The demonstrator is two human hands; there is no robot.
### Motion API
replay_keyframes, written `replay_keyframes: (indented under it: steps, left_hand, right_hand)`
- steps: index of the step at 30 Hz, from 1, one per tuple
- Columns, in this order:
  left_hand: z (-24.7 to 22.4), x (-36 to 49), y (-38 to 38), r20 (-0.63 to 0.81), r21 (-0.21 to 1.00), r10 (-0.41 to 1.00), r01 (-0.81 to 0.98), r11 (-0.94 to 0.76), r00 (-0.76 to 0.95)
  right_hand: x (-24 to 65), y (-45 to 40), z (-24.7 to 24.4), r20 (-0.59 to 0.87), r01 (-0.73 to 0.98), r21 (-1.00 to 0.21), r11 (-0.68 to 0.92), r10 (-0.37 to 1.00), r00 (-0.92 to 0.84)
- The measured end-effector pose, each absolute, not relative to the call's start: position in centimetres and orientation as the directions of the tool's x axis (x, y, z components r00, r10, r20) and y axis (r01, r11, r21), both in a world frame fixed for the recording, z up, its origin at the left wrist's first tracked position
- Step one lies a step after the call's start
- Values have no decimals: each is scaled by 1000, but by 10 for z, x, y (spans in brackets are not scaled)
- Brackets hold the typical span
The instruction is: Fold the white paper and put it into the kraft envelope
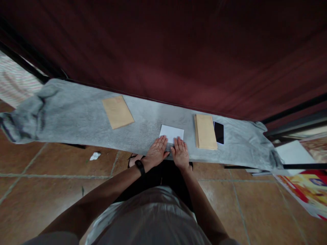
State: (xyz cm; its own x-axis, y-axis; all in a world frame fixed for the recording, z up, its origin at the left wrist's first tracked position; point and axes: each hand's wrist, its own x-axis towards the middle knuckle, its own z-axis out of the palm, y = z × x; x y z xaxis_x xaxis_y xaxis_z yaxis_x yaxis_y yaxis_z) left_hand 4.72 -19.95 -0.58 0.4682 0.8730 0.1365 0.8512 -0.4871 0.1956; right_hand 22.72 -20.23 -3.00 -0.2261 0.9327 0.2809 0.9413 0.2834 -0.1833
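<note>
A white sheet of paper (172, 132), perhaps folded, lies on the grey cloth in front of me. My left hand (157, 149) rests flat with its fingertips on the paper's near left corner. On the near right corner lie the fingers of my right hand (180, 153), also stretched out flat. Both thumbs point inward, apart from each other. To the left is a single brown envelope (118, 112), set at a slant. A stack of brown envelopes (205, 132) sits to the right of my right hand.
A dark-screened phone (219, 132) lies against the stack's right side. The grey cloth (81, 119) covers a long narrow surface, bunched at both ends. Behind it hangs a dark red curtain (163, 61). A crumpled white scrap (95, 156) is on the tiled floor; a colourful box (309, 190) stands at right.
</note>
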Motion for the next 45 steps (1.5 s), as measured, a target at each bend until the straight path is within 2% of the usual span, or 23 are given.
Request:
replay_keyframes:
  steps: [8,22,27,32,36,41,45]
  left_hand:
    - [-3,77,-178,164,223,875,847,-483,456]
    - [-15,73,-131,142,205,907,884,-420,398]
    - [-14,62,-129,146,196,931,912,-359,335]
    - [-16,58,-128,157,199,931,912,-358,331]
    - [-18,58,-126,152,193,929,912,-363,338]
    - [-17,58,-125,121,179,939,923,-340,322]
    - [-18,58,-127,150,183,932,918,-353,329]
  right_hand:
    - [226,-203,-29,230,942,-186,278,945,-233]
    - [224,-200,-29,290,941,-193,277,933,-215]
    - [222,-201,-26,279,942,-214,259,940,-195]
    - [214,-184,-13,230,945,-277,173,967,-109]
    - [201,-154,-3,200,924,-309,227,965,-171]
    - [191,-130,-10,165,928,-283,244,965,-204]
    - [199,-129,-19,189,940,-246,237,963,-193]
